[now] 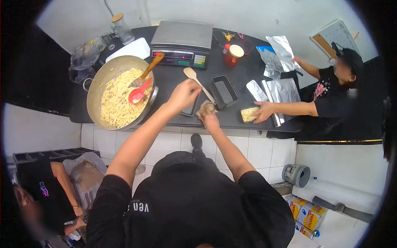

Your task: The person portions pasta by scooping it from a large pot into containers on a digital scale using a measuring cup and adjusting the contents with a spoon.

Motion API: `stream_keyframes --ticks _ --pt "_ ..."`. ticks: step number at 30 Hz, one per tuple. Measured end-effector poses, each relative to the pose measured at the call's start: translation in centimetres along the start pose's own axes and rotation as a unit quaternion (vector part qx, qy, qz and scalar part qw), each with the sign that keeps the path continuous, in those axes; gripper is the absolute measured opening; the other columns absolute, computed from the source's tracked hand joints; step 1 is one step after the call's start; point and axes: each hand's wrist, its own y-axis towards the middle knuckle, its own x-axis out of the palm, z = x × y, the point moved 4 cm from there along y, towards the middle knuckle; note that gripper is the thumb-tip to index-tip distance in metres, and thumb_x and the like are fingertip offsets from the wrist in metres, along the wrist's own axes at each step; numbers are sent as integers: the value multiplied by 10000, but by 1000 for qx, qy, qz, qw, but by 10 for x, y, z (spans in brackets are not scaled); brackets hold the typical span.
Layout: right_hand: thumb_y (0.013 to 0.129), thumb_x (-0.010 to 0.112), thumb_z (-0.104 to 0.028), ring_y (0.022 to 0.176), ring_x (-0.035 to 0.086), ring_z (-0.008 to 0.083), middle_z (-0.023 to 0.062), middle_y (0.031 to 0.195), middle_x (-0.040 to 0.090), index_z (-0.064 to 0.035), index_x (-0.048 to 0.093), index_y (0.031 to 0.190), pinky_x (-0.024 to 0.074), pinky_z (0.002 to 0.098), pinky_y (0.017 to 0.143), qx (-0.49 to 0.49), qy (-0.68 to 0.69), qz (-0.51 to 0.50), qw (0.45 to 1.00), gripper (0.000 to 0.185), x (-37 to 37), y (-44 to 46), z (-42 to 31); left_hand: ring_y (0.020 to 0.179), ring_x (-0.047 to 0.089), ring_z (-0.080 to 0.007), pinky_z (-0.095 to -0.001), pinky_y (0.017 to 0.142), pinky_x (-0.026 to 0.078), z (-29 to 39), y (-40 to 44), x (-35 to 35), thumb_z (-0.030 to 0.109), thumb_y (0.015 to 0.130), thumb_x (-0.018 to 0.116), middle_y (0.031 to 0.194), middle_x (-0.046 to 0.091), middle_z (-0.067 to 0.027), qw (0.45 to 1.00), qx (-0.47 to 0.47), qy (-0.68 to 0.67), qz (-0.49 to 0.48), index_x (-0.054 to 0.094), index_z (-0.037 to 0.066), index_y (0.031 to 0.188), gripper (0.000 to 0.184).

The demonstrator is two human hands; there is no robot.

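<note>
My left hand (185,96) is over the worktop with its fingers curled together. Their tips are close to the handle of a wooden spoon (191,74); whether they grip it I cannot tell. My right hand (210,120) is closed on a crumpled pale cloth (205,108) near the front edge, by the spoon's handle end. Partly hidden by my left hand lies a dark rectangular tray (190,110). A dark loaf pan (226,91) sits just right of the spoon. To the left, a big pot (93,89) of short pasta (120,99) holds a wooden-handled spoon (155,65) and a red ladle (138,94).
A scale (182,37) stands at the back beside a red container (234,56). On the right a co-worker's hand (264,110) touches a filled tray (249,115), near foil (285,91). Another person (45,186) is at lower left. A bucket (295,175) stands on the floor.
</note>
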Motion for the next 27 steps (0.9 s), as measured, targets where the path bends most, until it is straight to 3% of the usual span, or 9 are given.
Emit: stream_keyframes --ticks 2,3,6,9,12,18,20,23,27 --pt "828 684 -243 1184 516 412 115 1443 436 -124 679 1107 486 441 956 -69 -7 -8 998 303 8 1 13 940 627 -338 -418 832 504 -9 53 36 118 853 632 988 648 -165 999 20 24 -4 719 21 971 176" --pt "812 670 -120 1146 557 375 124 1373 511 -89 673 1087 492 427 942 -64 36 -2 997 277 -1 -5 15 940 627 -338 -418 832 504 -17 73 57 118 853 632 988 648 -165 999 22 25 -10 719 21 971 176" --pt "811 642 -86 1124 573 347 131 1243 594 -14 649 1041 487 430 934 -131 171 62 975 242 -70 -30 6 958 629 -343 -433 861 513 -43 113 105 106 823 656 992 644 -175 993 18 112 -15 719 20 966 178" --pt "805 642 -79 1106 579 349 145 1208 612 16 636 1019 483 431 927 -133 223 141 955 234 -177 -48 -9 990 625 -365 -445 882 520 -55 134 134 96 746 718 1027 630 -187 970 -30 219 -96 706 8 922 198" --pt "822 624 -85 1078 589 341 153 1199 613 28 630 1003 485 429 924 -145 188 195 952 214 -215 -9 11 989 629 -358 -441 872 525 -66 148 144 96 729 727 1027 631 -189 960 -41 244 -130 681 1 912 211" --pt "879 506 -79 1047 578 344 159 1133 597 13 616 1031 495 432 915 -145 -9 88 985 210 -132 98 31 932 658 -361 -427 823 547 -76 154 147 71 799 611 993 641 -199 951 -34 287 -113 623 2 980 195" --pt "878 518 -132 1058 569 343 160 1120 588 0 607 1060 504 435 903 -158 3 99 983 241 -139 90 29 931 660 -356 -425 830 546 -80 154 150 57 792 607 987 642 -203 952 -25 275 -135 616 -7 985 203" --pt "873 562 -208 1034 581 340 157 1082 606 -14 630 1012 514 439 878 -132 1 12 991 248 -158 65 31 982 639 -360 -418 840 545 -74 149 149 37 777 619 1028 623 -209 953 -22 274 -127 597 -19 1002 233" --pt "866 597 -279 944 612 325 145 936 638 -35 665 855 520 429 777 -167 -32 57 984 253 -171 43 24 1012 622 -365 -405 840 546 -72 142 151 23 772 631 1069 603 -210 955 -24 270 -117 577 -20 1041 278"
